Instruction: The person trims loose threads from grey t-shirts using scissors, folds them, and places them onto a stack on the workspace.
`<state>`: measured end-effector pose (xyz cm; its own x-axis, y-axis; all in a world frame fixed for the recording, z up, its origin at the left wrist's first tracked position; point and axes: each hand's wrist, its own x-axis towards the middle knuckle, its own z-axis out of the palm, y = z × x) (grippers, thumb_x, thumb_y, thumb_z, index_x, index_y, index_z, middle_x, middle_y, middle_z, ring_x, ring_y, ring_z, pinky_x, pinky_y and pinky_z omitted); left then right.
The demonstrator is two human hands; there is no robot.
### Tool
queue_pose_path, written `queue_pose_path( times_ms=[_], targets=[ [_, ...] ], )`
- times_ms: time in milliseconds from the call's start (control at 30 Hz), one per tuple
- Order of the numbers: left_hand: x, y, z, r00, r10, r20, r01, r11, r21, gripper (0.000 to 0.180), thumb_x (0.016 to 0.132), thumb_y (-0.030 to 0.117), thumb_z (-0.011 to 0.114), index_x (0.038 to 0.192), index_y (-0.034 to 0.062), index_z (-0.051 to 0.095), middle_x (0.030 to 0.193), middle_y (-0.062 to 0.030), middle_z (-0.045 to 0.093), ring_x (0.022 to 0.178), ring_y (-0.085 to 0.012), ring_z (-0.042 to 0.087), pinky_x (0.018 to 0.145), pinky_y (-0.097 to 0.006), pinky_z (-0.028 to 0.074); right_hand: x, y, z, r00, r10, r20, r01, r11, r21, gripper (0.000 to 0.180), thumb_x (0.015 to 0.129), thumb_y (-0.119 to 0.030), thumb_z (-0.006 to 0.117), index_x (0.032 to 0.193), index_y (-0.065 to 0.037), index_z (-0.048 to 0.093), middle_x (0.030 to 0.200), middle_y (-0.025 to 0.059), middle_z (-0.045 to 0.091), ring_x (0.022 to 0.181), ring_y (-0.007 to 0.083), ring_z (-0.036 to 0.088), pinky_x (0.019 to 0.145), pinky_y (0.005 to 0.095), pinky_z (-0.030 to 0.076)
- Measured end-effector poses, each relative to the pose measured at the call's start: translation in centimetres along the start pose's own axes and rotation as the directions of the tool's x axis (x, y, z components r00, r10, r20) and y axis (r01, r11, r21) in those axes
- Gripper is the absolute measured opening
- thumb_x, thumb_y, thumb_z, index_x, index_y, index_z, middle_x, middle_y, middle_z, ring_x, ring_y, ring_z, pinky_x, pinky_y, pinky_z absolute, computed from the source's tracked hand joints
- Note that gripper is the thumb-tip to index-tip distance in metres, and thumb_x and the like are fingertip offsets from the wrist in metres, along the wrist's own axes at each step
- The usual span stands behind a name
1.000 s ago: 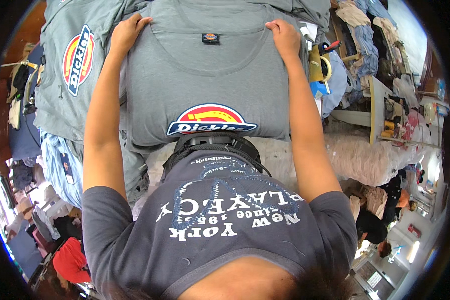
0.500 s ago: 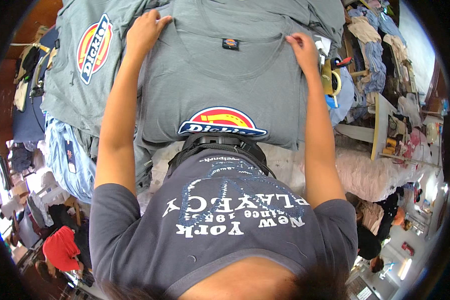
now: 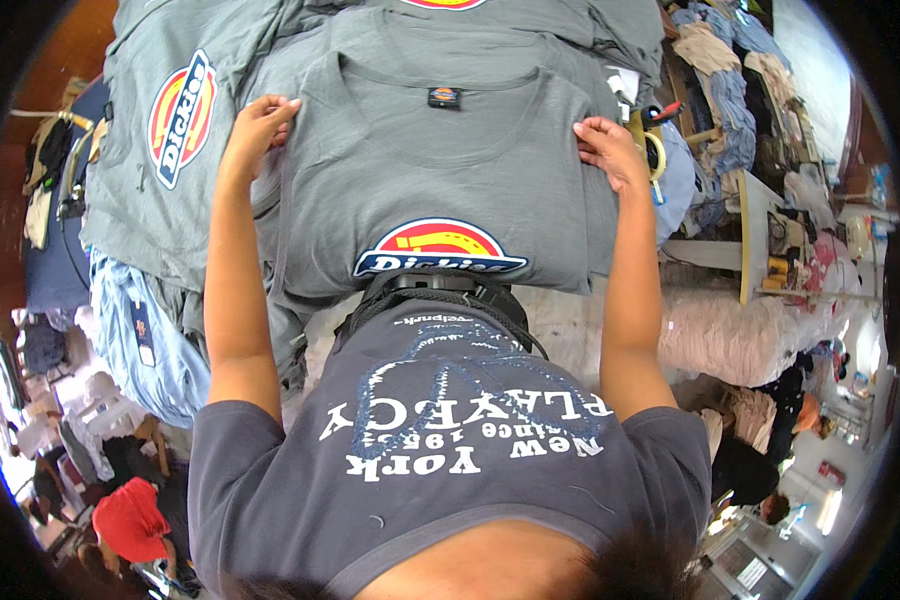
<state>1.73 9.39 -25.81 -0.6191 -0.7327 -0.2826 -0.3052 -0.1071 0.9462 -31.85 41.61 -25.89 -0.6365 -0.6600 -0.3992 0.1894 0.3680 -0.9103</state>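
A folded grey T-shirt [image 3: 440, 150] lies flat in front of me, its neckline away from me and a red, yellow and blue print near my waist. A small black label [image 3: 444, 97] sits inside the collar. My left hand [image 3: 260, 135] pinches the shirt's left edge below the shoulder, thumb and fingers closed together. On the opposite edge, my right hand [image 3: 613, 152] has its fingers curled and closed at the cloth. The fingertips of both hands partly hide the cloth they touch.
Another grey printed shirt [image 3: 185, 120] spreads out on the left, above light blue garments [image 3: 145, 340]. A tape roll [image 3: 654, 155] and a red-handled tool [image 3: 665, 113] lie just right of my right hand. Clothing piles [image 3: 720, 60] stand further right. A person in red [image 3: 130, 520] is behind at left.
Both hands have come down from the shirt's shoulder corners toward me along its side edges. The collar now lies a little further left and lower in view.
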Motion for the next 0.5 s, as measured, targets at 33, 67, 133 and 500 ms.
queue_pose_path(
  times_ms=[33, 67, 133, 500],
  targets=[
    [-0.2, 0.5, 0.3, 0.999, 0.039, -0.015, -0.04, 0.996, -0.086, 0.018, 0.076, 0.025, 0.065, 0.08, 0.0108, 0.055, 0.067, 0.0063, 0.047, 0.056, -0.0042, 0.041, 0.052, -0.016, 0.033, -0.1, 0.2, -0.2, 1.0, -0.012, 0.015, 0.01, 0.997, 0.077, 0.016, 0.077, -0.019, 0.064, 0.087, -0.009, 0.056, 0.073, -0.0031, 0.055, 0.059, 0.0058, 0.05, 0.057, 0.0189, 0.043],
    [-0.7, 1.1, 0.6, 0.997, 0.074, -0.033, -0.079, 0.982, -0.171, 0.015, 0.076, 0.023, 0.065, 0.079, 0.0125, 0.055, 0.064, 0.0078, 0.047, 0.053, -0.0034, 0.04, 0.05, -0.015, 0.032, -0.1, 0.4, -0.5, 0.999, -0.026, 0.028, 0.021, 0.988, 0.153, 0.015, 0.077, -0.018, 0.063, 0.088, -0.01, 0.056, 0.074, -0.0036, 0.054, 0.059, 0.0058, 0.05, 0.058, 0.0192, 0.043],
    [-0.8, 0.8, 0.3, 0.999, -0.02, 0.038, 0.033, 0.919, -0.392, 0.015, 0.077, 0.025, 0.064, 0.079, 0.0139, 0.055, 0.062, 0.0095, 0.047, 0.051, -0.0022, 0.041, 0.048, -0.014, 0.032, 0.1, 0.8, -1.1, 0.973, -0.012, 0.231, -0.077, 0.925, 0.373, 0.022, 0.083, -0.025, 0.055, 0.095, -0.006, 0.054, 0.085, 0.0029, 0.059, 0.067, 0.0106, 0.056, 0.062, 0.0222, 0.046],
    [6.1, 1.0, -1.0, 0.823, 0.076, 0.563, 0.361, 0.695, -0.622, 0.064, 0.083, 0.05, 0.043, 0.111, -0.0075, 0.047, 0.109, -0.0167, 0.055, 0.101, -0.0252, 0.053, 0.089, -0.036, 0.042, 4.7, -2.3, -0.4, 0.855, -0.179, 0.486, -0.202, 0.749, 0.631, 0.05, 0.084, -0.043, 0.047, 0.092, 0.006, 0.054, 0.09, 0.0147, 0.061, 0.079, 0.0175, 0.061, 0.069, 0.0265, 0.051]
  ],
)
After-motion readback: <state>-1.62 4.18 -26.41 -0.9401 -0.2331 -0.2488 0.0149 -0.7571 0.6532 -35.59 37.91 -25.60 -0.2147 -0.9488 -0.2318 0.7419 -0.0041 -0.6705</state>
